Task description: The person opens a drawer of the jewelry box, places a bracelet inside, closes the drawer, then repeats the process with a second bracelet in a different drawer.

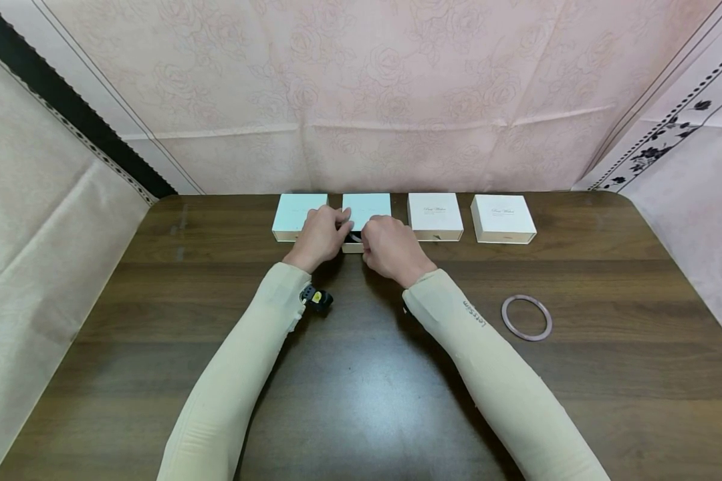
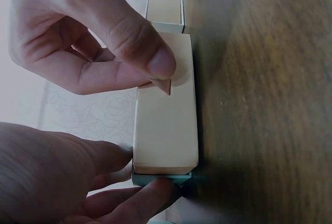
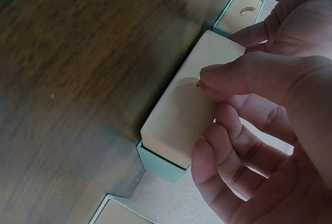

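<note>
As the left hand (image 1: 320, 234) grips a turquoise cardboard box (image 1: 366, 203), upper centre, seemingly bracing it, the right hand (image 1: 392, 246) pinches its brown tab (image 2: 165, 86).

Head cam: high over the person's side of the surface (image 1: 361, 407), facing forward and down; farthest and widest of the three, reaching the cloth (image 1: 385, 87) behind. Left wrist cam: close in on the drawer (image 2: 166, 130), looking at its front, rolled roughly sideways, surface at frame right. Right wrist cam: also close, rolled the opposite way and slanted, surface at frame left. Both wrist views share the drawer front, left hand (image 1: 319, 235) and right hand (image 1: 394, 248); head gets that same spot small, from above.
</note>
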Demonstrator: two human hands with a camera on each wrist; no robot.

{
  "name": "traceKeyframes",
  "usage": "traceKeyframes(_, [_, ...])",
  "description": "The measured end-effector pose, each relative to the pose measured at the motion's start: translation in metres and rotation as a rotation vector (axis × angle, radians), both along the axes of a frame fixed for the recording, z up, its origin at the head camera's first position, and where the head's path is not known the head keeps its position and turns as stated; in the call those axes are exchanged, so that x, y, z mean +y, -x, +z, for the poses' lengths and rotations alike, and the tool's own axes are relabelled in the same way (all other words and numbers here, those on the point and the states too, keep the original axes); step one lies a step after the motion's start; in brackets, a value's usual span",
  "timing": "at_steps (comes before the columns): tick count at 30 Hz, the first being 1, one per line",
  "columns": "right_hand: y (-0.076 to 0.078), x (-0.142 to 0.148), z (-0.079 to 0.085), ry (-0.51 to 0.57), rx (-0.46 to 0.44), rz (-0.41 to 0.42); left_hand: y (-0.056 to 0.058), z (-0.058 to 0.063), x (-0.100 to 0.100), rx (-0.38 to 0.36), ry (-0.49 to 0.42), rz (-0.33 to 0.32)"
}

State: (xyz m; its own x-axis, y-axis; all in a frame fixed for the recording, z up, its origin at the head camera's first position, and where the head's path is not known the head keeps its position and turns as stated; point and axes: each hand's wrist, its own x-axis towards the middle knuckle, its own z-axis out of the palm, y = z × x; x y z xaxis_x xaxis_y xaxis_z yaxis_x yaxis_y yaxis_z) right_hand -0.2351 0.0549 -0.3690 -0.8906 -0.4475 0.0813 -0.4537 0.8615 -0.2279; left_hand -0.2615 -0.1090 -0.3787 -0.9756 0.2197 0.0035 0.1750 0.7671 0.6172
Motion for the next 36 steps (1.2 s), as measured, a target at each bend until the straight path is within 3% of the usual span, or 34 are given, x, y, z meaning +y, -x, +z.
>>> traceKeyframes(36, [0.0060, -0.0006, 0.0001, 0.009, -0.007, -0.018, 0.0006, 0.0012, 0.0007, 0.002, 0.010, 0.001])
